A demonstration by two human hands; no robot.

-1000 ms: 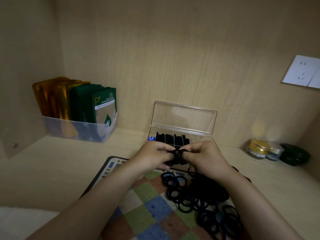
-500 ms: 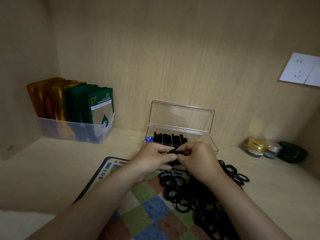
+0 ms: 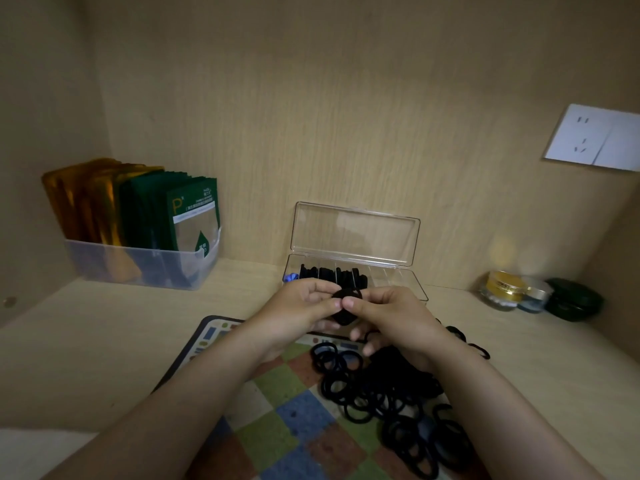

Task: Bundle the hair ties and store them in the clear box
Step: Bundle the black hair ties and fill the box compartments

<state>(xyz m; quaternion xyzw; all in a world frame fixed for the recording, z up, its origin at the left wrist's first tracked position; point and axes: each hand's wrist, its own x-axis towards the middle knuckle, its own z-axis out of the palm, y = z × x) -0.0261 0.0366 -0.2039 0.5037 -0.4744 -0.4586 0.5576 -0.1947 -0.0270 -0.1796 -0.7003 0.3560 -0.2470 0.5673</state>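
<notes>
Both hands [image 3: 346,315] pinch a bundle of black hair ties [image 3: 344,306].

You're looking at black hair ties [image 3: 388,393] on a mat [image 3: 277,438] chequered green, blue, rust and cream. Your clear box [image 3: 356,233] holds more black. Beside the gold packets [image 3: 83,199] stand dark green packets [image 3: 156,209]; the socket [image 3: 588,136] is white.

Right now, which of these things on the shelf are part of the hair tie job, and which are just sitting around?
Part of the job: bundle of hair ties, pinched by the left hand and right hand; loose hair ties on the mat; open clear box.

Just lying about: bin of packets; jars; dark green case; wall socket.
</notes>
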